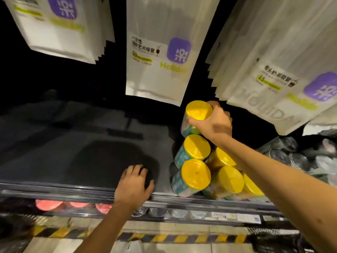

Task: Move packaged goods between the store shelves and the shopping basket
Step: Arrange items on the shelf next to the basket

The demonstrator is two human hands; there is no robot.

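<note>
Hands first: your right hand (212,123) is wrapping thumb & fingers round the top of a yellow-lidded canister (197,111), just under the lid, while your left hand (134,183) is resting w/ bent fingers on the dark shelf (73,143) near its front rail, holding nothing. The canister is sitting at the back of a cluster of matching canisters (196,175) on the shelf's right part, lids facing up as far as I can tell. Can't tell if it's lifted clear or touching the shelf, nor if it's coming out or going in; the basket isn't in view. Either way the cans are packed close, so be moving yours straight up or down, not dragging it across the neighbours' lids. You're gripping high, so the body is prob. free to swing: be squeezing firmly & be sliding your fingers lower if there's room. White hanging pouches (156,57) are dangling just above your knuckles, so be passing under them, not through. Your left hand is bracing well; be shifting it toward the front cans if they're starting to tip.
</note>
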